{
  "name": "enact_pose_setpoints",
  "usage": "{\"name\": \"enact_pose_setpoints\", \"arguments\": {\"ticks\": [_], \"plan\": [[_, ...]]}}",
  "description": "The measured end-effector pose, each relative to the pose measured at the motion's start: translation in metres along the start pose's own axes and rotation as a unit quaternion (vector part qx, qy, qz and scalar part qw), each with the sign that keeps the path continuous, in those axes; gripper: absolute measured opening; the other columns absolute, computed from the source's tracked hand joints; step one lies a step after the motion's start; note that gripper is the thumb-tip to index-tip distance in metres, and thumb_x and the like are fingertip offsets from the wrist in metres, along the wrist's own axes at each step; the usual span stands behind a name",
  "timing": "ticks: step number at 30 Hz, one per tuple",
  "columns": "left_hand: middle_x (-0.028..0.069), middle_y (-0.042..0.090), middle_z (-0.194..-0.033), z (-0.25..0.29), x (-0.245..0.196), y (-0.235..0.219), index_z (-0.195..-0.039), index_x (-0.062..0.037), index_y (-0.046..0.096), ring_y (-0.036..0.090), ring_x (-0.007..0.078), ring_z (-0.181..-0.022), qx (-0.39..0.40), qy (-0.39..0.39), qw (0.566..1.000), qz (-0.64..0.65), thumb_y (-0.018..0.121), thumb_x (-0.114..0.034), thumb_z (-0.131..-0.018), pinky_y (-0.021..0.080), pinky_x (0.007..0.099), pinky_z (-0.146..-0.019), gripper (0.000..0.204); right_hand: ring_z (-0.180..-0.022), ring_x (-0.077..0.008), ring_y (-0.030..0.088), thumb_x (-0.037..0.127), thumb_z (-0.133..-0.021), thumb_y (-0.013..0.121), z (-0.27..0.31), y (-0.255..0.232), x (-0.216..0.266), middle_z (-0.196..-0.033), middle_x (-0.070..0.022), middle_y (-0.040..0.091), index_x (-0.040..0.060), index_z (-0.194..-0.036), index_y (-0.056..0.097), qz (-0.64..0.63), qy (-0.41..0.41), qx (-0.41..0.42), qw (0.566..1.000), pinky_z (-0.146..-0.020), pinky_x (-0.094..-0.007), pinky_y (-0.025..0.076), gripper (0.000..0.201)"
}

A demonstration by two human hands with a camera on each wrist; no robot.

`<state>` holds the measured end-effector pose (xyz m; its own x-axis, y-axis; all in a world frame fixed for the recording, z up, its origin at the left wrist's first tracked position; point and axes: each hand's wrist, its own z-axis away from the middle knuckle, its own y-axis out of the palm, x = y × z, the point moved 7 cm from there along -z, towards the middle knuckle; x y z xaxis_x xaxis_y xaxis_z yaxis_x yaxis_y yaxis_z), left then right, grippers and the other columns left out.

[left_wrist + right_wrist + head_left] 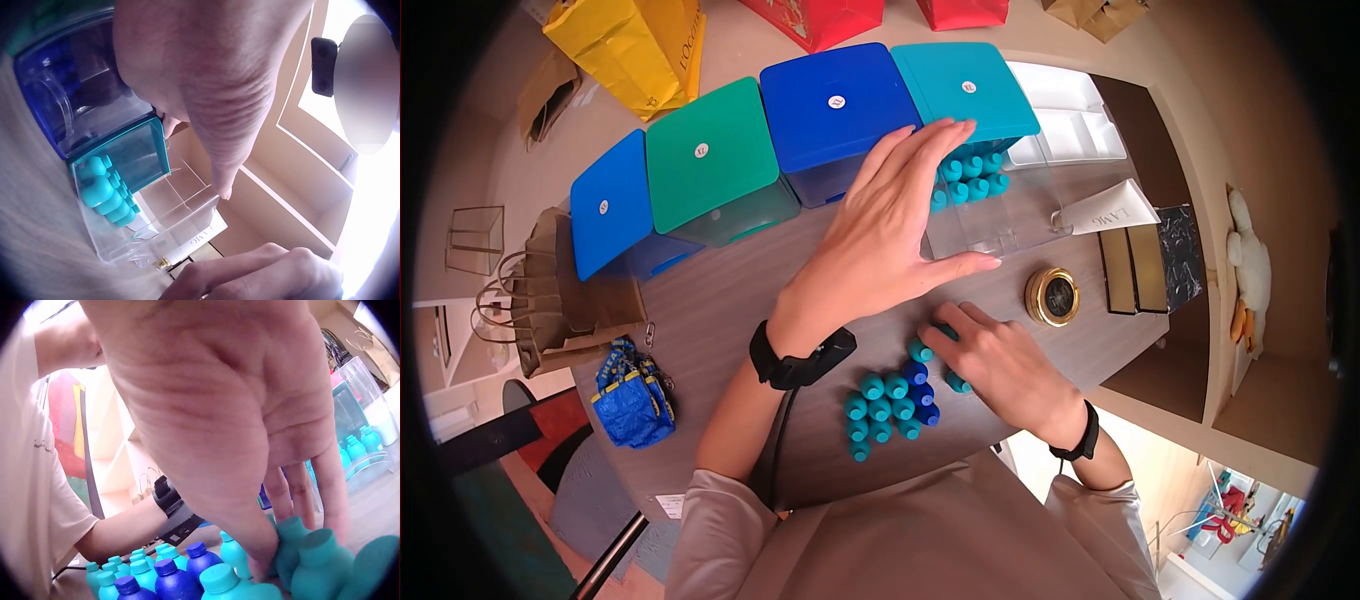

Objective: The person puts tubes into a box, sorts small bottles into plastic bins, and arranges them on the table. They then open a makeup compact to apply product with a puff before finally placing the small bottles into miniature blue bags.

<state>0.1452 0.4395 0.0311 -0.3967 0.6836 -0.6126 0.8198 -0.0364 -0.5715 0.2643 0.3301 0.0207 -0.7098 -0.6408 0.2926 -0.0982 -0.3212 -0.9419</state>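
Our left hand lies flat-fingered on the clear box; our right hand pinches teal bottles on the table. A card reads "LAMG".

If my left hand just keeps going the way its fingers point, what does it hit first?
Likely the teal lid of the clear box: the left hand has fingertips at its front edge, though whether they touch it is unclear.

A dark wood-grain counter is set against pale beige shelving. Coloured paper bags are stood on the light floor behind, and daylight is seen at lower right.
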Motion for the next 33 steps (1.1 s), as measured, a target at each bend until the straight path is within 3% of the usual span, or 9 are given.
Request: {"name": "enact_pose_setpoints", "arguments": {"ticks": [5, 7, 11, 13, 17, 19, 27, 30, 33], "plan": [[0.0231, 0.051, -0.162, 0.000, 0.000, 0.000, -0.165, -0.0044, 0.040, 0.044, 0.0464, -0.151, -0.002, 0.003, 1.000, 0.001, 0.094, -0.048, -0.081, 0.037, 0.0533, -0.127, 0.109, -0.109, -0.0287, 0.069, 0.003, -0.085, 0.071, 0.001, 0.004, -0.002, -0.111, -0.0128, 0.060, 0.0029, -0.108, 0.065, -0.010, 0.004, -0.010, 1.000, -0.070, -0.0389, 0.063, 0.025], [0.0232, 0.051, -0.162, 0.000, 0.000, 0.000, -0.165, -0.0043, 0.040, 0.044, 0.0464, -0.151, -0.002, 0.003, 1.000, 0.001, 0.094, -0.049, -0.081, 0.037, 0.0533, -0.127, 0.109, -0.114, -0.0289, 0.067, 0.007, -0.083, 0.077, 0.001, 0.011, -0.003, -0.116, -0.0099, 0.060, 0.0101, -0.128, 0.067, -0.024, 0.009, 0.004, 1.000, -0.071, -0.0418, 0.063, 0.046], [0.0231, 0.051, -0.162, -0.001, 0.000, 0.000, -0.165, -0.0043, 0.040, 0.044, 0.0464, -0.151, 0.000, 0.005, 1.000, -0.003, 0.094, -0.049, -0.081, 0.037, 0.0532, -0.127, 0.109, -0.113, -0.0268, 0.068, 0.006, -0.084, 0.075, -0.002, 0.011, 0.001, -0.114, -0.0087, 0.061, 0.0107, -0.126, 0.068, 0.010, -0.010, 0.000, 1.000, -0.068, -0.0392, 0.063, 0.043], [0.0231, 0.051, -0.162, 0.000, 0.000, 0.001, -0.165, -0.0043, 0.040, 0.044, 0.0463, -0.151, -0.001, 0.004, 1.000, -0.001, 0.094, -0.049, -0.081, 0.037, 0.0532, -0.127, 0.109, -0.108, -0.0233, 0.069, 0.006, -0.086, 0.072, -0.003, 0.009, 0.005, -0.110, -0.0097, 0.061, 0.0056, -0.110, 0.068, 0.044, -0.030, -0.029, 0.998, -0.066, -0.0344, 0.063, 0.024], [0.0231, 0.051, -0.163, 0.000, 0.000, 0.001, -0.165, -0.0045, 0.040, 0.045, 0.0461, -0.151, 0.002, 0.000, 1.000, 0.001, 0.094, -0.049, -0.081, 0.037, 0.0531, -0.127, 0.109, -0.109, -0.0218, 0.068, 0.008, -0.086, 0.072, -0.003, 0.012, 0.007, -0.109, -0.0088, 0.062, 0.0070, -0.114, 0.070, 0.064, -0.024, -0.036, 0.997, -0.063, -0.0327, 0.062, 0.028], [0.0230, 0.051, -0.163, 0.000, 0.000, 0.001, -0.165, -0.0045, 0.040, 0.044, 0.0461, -0.151, 0.001, 0.000, 1.000, 0.002, 0.094, -0.049, -0.081, 0.037, 0.0531, -0.127, 0.109, -0.110, -0.0216, 0.066, 0.006, -0.086, 0.072, -0.002, 0.014, 0.007, -0.114, -0.0070, 0.061, 0.0135, -0.127, 0.069, 0.072, -0.014, -0.043, 0.996, -0.064, -0.0320, 0.061, 0.042], [0.0230, 0.051, -0.163, 0.000, 0.000, 0.001, -0.165, -0.0047, 0.039, 0.044, 0.0465, -0.151, 0.004, 0.005, 1.000, -0.005, 0.094, -0.049, -0.081, 0.037, 0.0533, -0.127, 0.110, -0.111, -0.0208, 0.066, 0.010, -0.087, 0.072, -0.002, 0.015, 0.011, -0.112, -0.0080, 0.060, 0.0090, -0.120, 0.071, 0.085, -0.032, -0.046, 0.995, -0.064, -0.0304, 0.062, 0.033], [0.0141, 0.051, -0.169, 0.000, 0.001, 0.002, -0.166, -0.0023, 0.036, 0.043, 0.0401, -0.154, 0.018, -0.012, 1.000, 0.004, 0.095, -0.046, -0.081, 0.029, 0.0552, -0.132, 0.112, -0.111, -0.0212, 0.066, 0.010, -0.086, 0.073, -0.004, 0.018, 0.007, -0.113, -0.0085, 0.060, 0.0083, -0.118, 0.069, 0.083, -0.031, -0.038, 0.995, -0.065, -0.0311, 0.062, 0.033], [0.0233, 0.051, -0.163, 0.000, 0.000, 0.000, -0.165, -0.0047, 0.040, 0.044, 0.0464, -0.151, 0.005, 0.001, 1.000, -0.005, 0.094, -0.048, -0.081, 0.037, 0.0530, -0.127, 0.108, -0.111, -0.0213, 0.066, 0.009, -0.084, 0.074, -0.006, 0.018, 0.001, -0.113, -0.0087, 0.060, 0.0082, -0.118, 0.068, 0.090, -0.023, -0.047, 0.995, -0.065, -0.0316, 0.062, 0.034]]}}
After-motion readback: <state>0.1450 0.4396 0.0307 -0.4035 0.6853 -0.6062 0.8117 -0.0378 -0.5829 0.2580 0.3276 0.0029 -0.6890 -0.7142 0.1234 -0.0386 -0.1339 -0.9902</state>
